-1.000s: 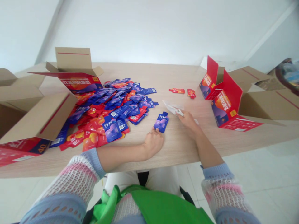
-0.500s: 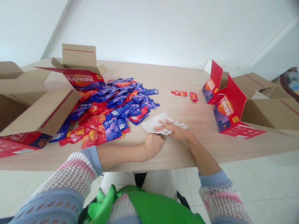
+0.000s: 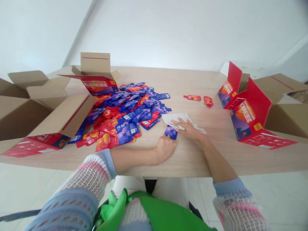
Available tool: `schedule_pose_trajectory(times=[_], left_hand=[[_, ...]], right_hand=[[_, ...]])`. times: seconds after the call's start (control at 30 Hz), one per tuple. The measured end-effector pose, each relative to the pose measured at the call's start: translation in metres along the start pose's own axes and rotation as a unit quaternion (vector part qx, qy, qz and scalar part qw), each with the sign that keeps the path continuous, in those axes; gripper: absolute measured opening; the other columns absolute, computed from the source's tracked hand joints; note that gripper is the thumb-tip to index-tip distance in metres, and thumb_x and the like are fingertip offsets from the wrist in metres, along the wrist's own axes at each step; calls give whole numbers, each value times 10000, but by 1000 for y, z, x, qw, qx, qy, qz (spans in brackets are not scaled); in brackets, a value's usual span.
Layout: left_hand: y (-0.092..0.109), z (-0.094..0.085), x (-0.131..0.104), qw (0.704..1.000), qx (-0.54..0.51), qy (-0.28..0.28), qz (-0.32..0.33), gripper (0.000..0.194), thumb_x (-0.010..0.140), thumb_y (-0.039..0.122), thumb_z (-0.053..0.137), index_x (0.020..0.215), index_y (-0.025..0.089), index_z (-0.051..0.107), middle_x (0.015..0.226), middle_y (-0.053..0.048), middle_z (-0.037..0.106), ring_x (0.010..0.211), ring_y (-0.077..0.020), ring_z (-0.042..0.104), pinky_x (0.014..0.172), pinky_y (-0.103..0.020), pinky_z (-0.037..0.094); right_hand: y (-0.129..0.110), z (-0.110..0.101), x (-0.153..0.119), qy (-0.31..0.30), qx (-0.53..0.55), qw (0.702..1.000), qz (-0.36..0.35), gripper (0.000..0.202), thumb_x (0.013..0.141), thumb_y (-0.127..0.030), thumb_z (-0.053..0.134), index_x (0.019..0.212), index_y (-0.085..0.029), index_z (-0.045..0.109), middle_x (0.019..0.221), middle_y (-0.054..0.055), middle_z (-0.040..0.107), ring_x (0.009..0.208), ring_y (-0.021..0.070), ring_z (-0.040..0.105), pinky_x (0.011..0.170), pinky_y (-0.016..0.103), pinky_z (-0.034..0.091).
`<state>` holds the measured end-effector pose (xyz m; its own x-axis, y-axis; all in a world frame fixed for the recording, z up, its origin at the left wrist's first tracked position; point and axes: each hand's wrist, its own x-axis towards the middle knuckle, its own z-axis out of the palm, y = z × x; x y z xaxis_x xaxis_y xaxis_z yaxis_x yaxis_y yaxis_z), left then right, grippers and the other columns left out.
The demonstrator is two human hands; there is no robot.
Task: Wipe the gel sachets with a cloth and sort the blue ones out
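- The blue pouch [image 3: 171, 132] lies on the tabletop [image 3: 149, 169]; the left hand [image 3: 166, 149] has its curled fingers at the near edge, whether pinching I cannot tell.
- The right hand [image 3: 190, 130] stretches its fingers over the white cloth [image 3: 176, 118]; its grip is unclear.
- For wiping, I judge, steady this edge and press evenly.
- The pouch looks smooth, flat; the cloth, thin and wrinkled.

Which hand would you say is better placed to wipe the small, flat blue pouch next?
Probably the right hand: it rests on the thin white wipe, right at the blue pouch. The left hand has no wipe and rests at the pouch's near edge.
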<state>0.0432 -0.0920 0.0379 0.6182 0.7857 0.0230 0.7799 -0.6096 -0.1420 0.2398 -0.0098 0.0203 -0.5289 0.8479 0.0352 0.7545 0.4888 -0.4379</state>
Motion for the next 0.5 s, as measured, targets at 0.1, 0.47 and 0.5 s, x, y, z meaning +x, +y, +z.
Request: schedule_pose_trajectory(times=[0.1, 0.47, 0.5], left_hand=[[-3, -1, 1, 1000, -18, 6, 0, 229, 825, 9, 474, 844, 21, 702, 794, -212, 678, 739, -267, 672, 575, -331, 460], [-5, 2, 2, 999, 6, 23, 22, 255, 801, -50, 449, 847, -10, 697, 768, -224, 676, 699, -256, 669, 543, -317, 454], [-6, 3, 2, 999, -7, 28, 34, 243, 796, -48, 462, 828, -9, 700, 772, -230, 678, 708, -258, 671, 552, -323, 461]], right_hand=[[19, 1, 4, 56, -52, 995, 68, 508, 951, -492, 408, 1440, -354, 390, 1466, 32, 438, 1433, 299, 225, 1090, 690, 110], [11, -1, -12, 175, 44, 979, 92, 479, 975, -435, 341, 1343, -211, 551, 1276, 75, 623, 1225, 273, 535, 1091, 485, 336], [5, 0, -12, 175, 73, 979, 80, 509, 979, -455, 316, 1364, -199, 529, 1275, 73, 624, 1211, 269, 546, 1070, 461, 372]])
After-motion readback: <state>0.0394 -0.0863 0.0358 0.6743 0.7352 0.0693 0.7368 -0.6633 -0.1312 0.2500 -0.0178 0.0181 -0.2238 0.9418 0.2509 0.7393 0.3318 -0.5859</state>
